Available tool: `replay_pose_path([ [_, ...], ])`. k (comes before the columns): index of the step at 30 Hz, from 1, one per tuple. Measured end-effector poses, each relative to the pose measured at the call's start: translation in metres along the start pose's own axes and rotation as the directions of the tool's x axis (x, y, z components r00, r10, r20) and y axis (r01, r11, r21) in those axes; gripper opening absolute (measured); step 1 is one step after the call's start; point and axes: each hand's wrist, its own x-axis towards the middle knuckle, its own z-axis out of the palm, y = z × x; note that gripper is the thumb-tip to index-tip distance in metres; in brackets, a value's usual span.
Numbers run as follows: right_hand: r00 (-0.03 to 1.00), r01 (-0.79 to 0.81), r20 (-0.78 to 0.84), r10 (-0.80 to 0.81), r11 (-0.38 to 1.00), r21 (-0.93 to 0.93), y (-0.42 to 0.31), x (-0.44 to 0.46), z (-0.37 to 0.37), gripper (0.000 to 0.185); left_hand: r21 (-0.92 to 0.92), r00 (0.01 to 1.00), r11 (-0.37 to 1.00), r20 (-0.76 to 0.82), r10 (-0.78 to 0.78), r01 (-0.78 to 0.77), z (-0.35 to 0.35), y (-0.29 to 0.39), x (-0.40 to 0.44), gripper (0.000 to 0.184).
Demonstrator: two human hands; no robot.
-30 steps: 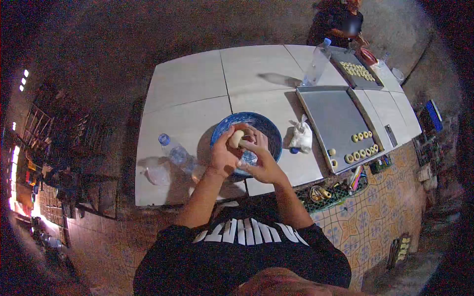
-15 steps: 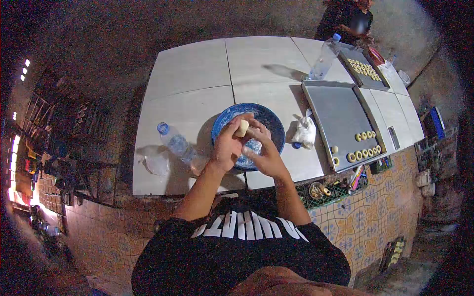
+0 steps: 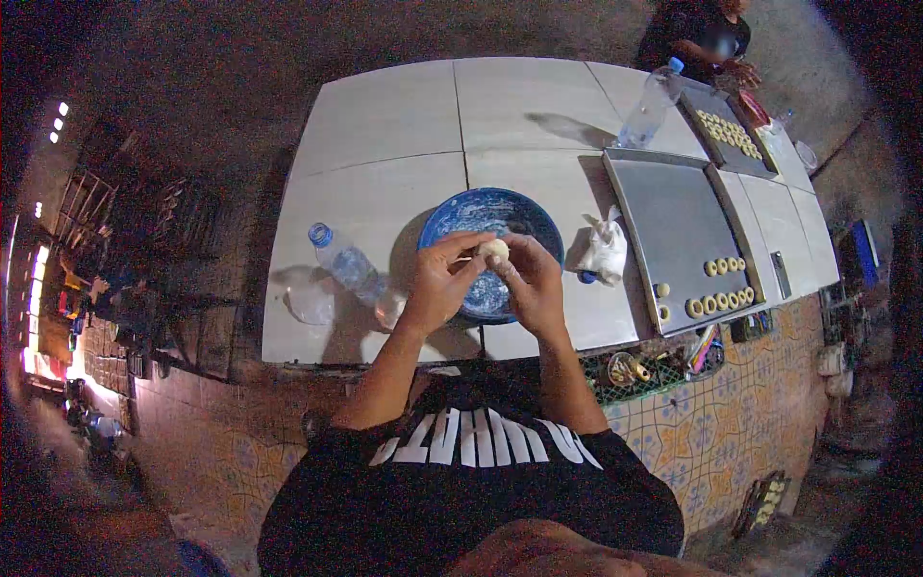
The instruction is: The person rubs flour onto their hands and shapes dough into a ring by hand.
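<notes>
A small pale piece of dough (image 3: 493, 249) is pinched between the fingertips of both hands, above a blue bowl (image 3: 490, 205) with white smears inside. My left hand (image 3: 444, 281) grips its left side and my right hand (image 3: 532, 281) its right side. To the right of the bowl lies a knotted white plastic bag (image 3: 604, 252). Farther right, a large metal tray (image 3: 673, 207) carries several dough rings (image 3: 721, 303) near its front edge, with a small round piece (image 3: 662, 288) at the left corner.
A tilted clear bottle (image 3: 351, 266) and a clear plastic item (image 3: 310, 303) are on the left. Another bottle (image 3: 651, 108) stands behind the tray. A second tray (image 3: 721, 106) holds several rings; a person (image 3: 707, 38) is beside it. A green basket (image 3: 620, 385) sits below the table edge.
Both hands have come together symmetrically, with fingertips on the dough, which was earlier held mainly in my left hand. The view has shifted slightly, and the other person's hands have moved.
</notes>
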Motion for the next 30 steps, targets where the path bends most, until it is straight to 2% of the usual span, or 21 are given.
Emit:
replay_pose_path([
  [1,0.999,0.031,-0.019,-0.030,0.998,0.055,0.006,0.000,0.001,0.030,-0.004,0.998,0.998,-0.006,-0.064,0.064,-0.001,0.004,-0.001,0.030],
  [4,1.000,0.016,-0.008,-0.015,0.999,0.049,0.000,0.002,0.002,0.031,-0.024,0.989,0.991,-0.062,-0.136,0.135,-0.004,0.019,-0.009,0.031],
  [5,0.999,-0.003,-0.034,0.009,0.986,0.166,-0.005,-0.002,0.005,0.029,-0.188,0.984,0.974,-0.101,-0.148,0.127,-0.001,0.008,-0.012,0.029],
  [8,1.000,-0.004,0.014,0.002,0.995,0.103,0.001,-0.004,0.004,0.027,-0.229,0.982,0.959,-0.040,-0.184,0.170,-0.004,0.012,-0.013,0.024],
  [9,0.996,0.023,0.083,-0.017,0.998,-0.062,-0.001,-0.002,0.002,0.027,-0.126,0.997,0.990,-0.041,-0.072,0.066,-0.004,0.015,-0.011,0.022],
  [10,0.995,0.055,0.090,-0.050,0.997,-0.054,-0.005,-0.002,0.004,0.028,-0.003,0.983,0.983,-0.034,-0.182,0.182,-0.007,0.028,-0.011,0.023],
  [12,0.997,-0.023,0.075,0.019,0.998,0.066,-0.007,-0.001,0.006,0.025,-0.082,0.980,0.979,-0.045,-0.192,0.188,-0.006,0.022,-0.007,0.024],
  [16,0.998,0.037,-0.061,-0.031,0.995,0.092,-0.014,0.002,0.010,0.021,-0.117,0.992,0.988,-0.061,-0.113,0.105,-0.005,0.013,-0.007,0.026],
  [18,0.999,0.011,-0.054,0.001,0.975,0.220,-0.018,-0.001,0.015,0.024,-0.090,0.991,0.991,-0.080,-0.106,0.098,-0.005,0.012,-0.009,0.027],
  [19,1.000,0.018,-0.023,-0.014,0.986,0.168,-0.015,0.000,0.015,0.025,-0.054,0.990,0.993,-0.086,-0.111,0.106,-0.006,0.013,-0.008,0.027],
  [22,0.999,0.042,0.031,-0.043,0.998,0.037,-0.006,-0.002,0.013,0.028,0.063,0.997,0.998,-0.074,0.005,0.000,-0.007,0.022,-0.007,0.028],
  [23,0.998,0.058,0.024,-0.058,0.998,0.010,-0.006,-0.002,0.012,0.029,-0.114,0.997,0.993,-0.076,-0.019,0.011,-0.004,0.018,-0.008,0.028],
  [24,0.997,0.074,0.019,-0.073,0.997,-0.016,-0.006,-0.001,0.011,0.030,-0.044,0.997,0.999,-0.078,0.006,-0.009,-0.004,0.018,-0.008,0.027],
  [25,0.998,0.060,0.012,-0.060,0.996,-0.070,-0.007,0.000,0.010,0.022,0.027,0.996,0.999,-0.079,0.031,-0.029,-0.005,0.018,-0.009,0.027],
  [26,0.998,0.054,-0.011,-0.054,0.998,-0.020,-0.010,0.000,0.009,0.022,0.099,0.995,0.994,-0.081,0.058,-0.050,-0.006,0.019,-0.009,0.027],
  [27,0.998,0.050,-0.033,-0.049,0.998,0.030,-0.013,-0.001,0.009,0.021,-0.085,0.988,0.989,-0.090,-0.126,0.119,-0.005,0.016,-0.010,0.026],
  [30,0.996,0.056,-0.072,-0.050,0.995,0.080,-0.015,-0.003,0.014,0.021,-0.101,0.987,0.992,-0.130,-0.095,0.082,-0.001,0.011,-0.012,0.025],
])
